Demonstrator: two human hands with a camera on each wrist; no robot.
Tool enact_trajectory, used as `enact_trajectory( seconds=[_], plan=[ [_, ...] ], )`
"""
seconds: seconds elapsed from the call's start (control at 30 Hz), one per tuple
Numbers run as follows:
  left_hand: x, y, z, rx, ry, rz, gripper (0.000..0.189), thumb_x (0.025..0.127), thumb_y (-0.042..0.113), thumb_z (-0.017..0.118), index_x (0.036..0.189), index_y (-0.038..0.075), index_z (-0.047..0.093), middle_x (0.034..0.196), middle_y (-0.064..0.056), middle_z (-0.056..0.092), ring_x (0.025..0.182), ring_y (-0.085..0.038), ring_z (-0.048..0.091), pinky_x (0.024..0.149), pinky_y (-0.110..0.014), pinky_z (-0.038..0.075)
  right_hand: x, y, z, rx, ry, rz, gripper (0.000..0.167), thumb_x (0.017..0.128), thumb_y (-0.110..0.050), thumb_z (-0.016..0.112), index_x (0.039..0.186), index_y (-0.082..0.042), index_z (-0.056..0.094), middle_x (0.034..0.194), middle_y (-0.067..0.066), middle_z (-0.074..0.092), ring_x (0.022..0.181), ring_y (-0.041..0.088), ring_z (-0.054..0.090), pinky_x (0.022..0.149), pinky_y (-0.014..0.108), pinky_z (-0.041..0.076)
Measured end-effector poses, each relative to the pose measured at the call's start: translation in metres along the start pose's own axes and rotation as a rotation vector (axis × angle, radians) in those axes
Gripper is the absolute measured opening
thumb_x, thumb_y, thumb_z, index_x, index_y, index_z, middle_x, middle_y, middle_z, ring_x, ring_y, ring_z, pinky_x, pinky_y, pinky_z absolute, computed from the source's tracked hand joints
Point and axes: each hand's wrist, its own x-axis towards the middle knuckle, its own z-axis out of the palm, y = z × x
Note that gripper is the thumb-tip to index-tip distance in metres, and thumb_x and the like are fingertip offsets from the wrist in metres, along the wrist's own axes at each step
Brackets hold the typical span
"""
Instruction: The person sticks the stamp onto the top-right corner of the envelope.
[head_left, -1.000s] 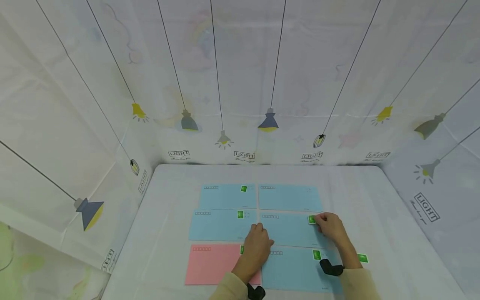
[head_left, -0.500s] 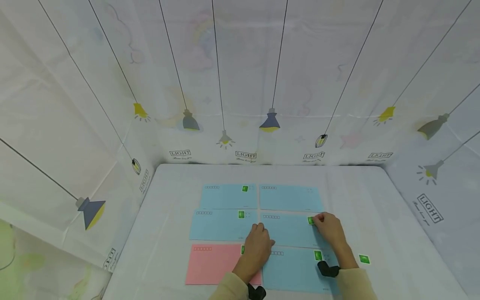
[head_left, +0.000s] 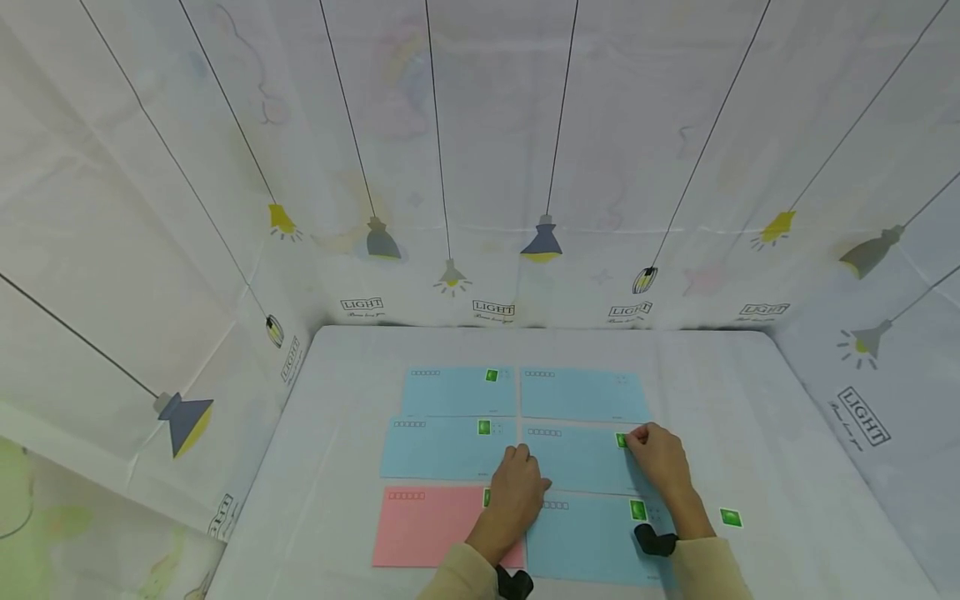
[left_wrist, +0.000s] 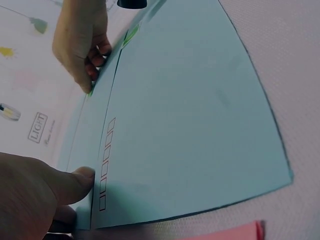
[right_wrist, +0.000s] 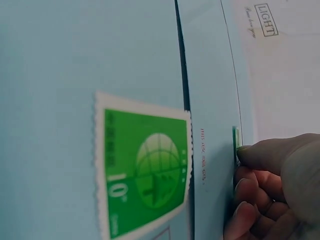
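Observation:
Between thumb and fingers, my right hand (head_left: 663,461) pinches a green postage stamp (head_left: 621,441) at the top right corner of the middle-right blue envelope (head_left: 573,458). In the right wrist view only a narrow edge of that stamp (right_wrist: 235,136) shows past the thumb. My left hand (head_left: 516,490) rests on the same envelope's lower left corner, its thumb (left_wrist: 80,179) extended. Below lies another blue envelope (head_left: 585,546) with a green stamp (head_left: 638,510) at its upper right, seen close up in the right wrist view as a stamp (right_wrist: 145,165) marked 10.
Two left blue envelopes (head_left: 442,398) (head_left: 431,454) and a pink envelope (head_left: 423,529) bear green stamps; my left hand partly hides the pink one's. The far-right blue envelope (head_left: 577,396) bears none. A loose stamp (head_left: 731,518) lies on the white tabletop (head_left: 787,433).
My right hand and the stamp have shifted slightly left over the envelope. The loose stamp on the right now shows fully beside the sleeve. My left hand stays in place.

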Motion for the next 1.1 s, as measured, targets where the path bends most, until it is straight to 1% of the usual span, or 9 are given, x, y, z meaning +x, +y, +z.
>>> enact_trajectory(
  seconds=[0.27, 0.43, 0.57, 0.73, 0.87, 1.1],
  plan=[
    [0.0, 0.0, 0.0, -0.01, -0.012, -0.004, 0.04, 0.088, 0.042, 0.075, 0.094, 0.002, 0.076, 0.091, -0.005, 0.06, 0.086, -0.017, 0.055, 0.083, -0.024, 0.054, -0.001, -0.003, -0.002, 0.002, -0.014, -0.007, 0.023, 0.096, -0.019, 0.059, 0.098, 0.003, 0.065, 0.087, 0.017, 0.069, 0.074, 0.024, 0.061, 0.061, 0.034, 0.047],
    [0.0, -0.001, 0.001, -0.001, -0.019, 0.001, 0.04, 0.088, 0.043, 0.075, 0.094, 0.003, 0.076, 0.09, -0.004, 0.06, 0.086, -0.017, 0.055, 0.083, -0.024, 0.053, -0.006, -0.007, -0.009, 0.029, -0.008, 0.002, 0.025, 0.096, -0.019, 0.058, 0.1, 0.004, 0.067, 0.091, 0.018, 0.07, 0.078, 0.025, 0.061, 0.068, 0.037, 0.051],
    [0.0, 0.0, 0.0, -0.007, -0.017, -0.001, 0.04, 0.088, 0.043, 0.075, 0.092, 0.003, 0.076, 0.09, -0.004, 0.06, 0.086, -0.017, 0.055, 0.082, -0.023, 0.054, -0.011, -0.006, -0.016, 0.059, -0.004, 0.027, 0.027, 0.098, -0.02, 0.057, 0.105, 0.005, 0.067, 0.097, 0.021, 0.07, 0.082, 0.027, 0.062, 0.072, 0.041, 0.052],
    [0.001, 0.0, -0.001, -0.015, -0.008, -0.005, 0.04, 0.088, 0.043, 0.076, 0.092, 0.003, 0.076, 0.09, -0.004, 0.06, 0.085, -0.016, 0.054, 0.081, -0.023, 0.054, -0.017, 0.004, -0.027, 0.058, -0.006, 0.075, 0.03, 0.101, -0.022, 0.055, 0.111, 0.005, 0.064, 0.101, 0.023, 0.069, 0.084, 0.027, 0.062, 0.07, 0.035, 0.052],
    [0.001, 0.0, -0.001, -0.017, -0.006, -0.002, 0.04, 0.088, 0.043, 0.075, 0.093, 0.003, 0.076, 0.092, -0.004, 0.06, 0.087, -0.017, 0.055, 0.082, -0.024, 0.055, -0.026, 0.015, -0.039, 0.068, 0.0, 0.121, 0.031, 0.101, -0.021, 0.054, 0.112, 0.008, 0.063, 0.1, 0.024, 0.068, 0.081, 0.027, 0.061, 0.064, 0.03, 0.051],
    [0.0, -0.001, -0.002, -0.039, -0.023, -0.012, 0.039, 0.088, 0.042, 0.075, 0.092, 0.003, 0.075, 0.093, -0.005, 0.06, 0.088, -0.017, 0.056, 0.082, -0.024, 0.055, -0.046, 0.043, -0.056, -0.019, 0.029, 0.213, 0.031, 0.097, -0.02, 0.059, 0.109, 0.009, 0.061, 0.091, 0.021, 0.067, 0.074, 0.024, 0.061, 0.057, 0.027, 0.045]
  ],
)
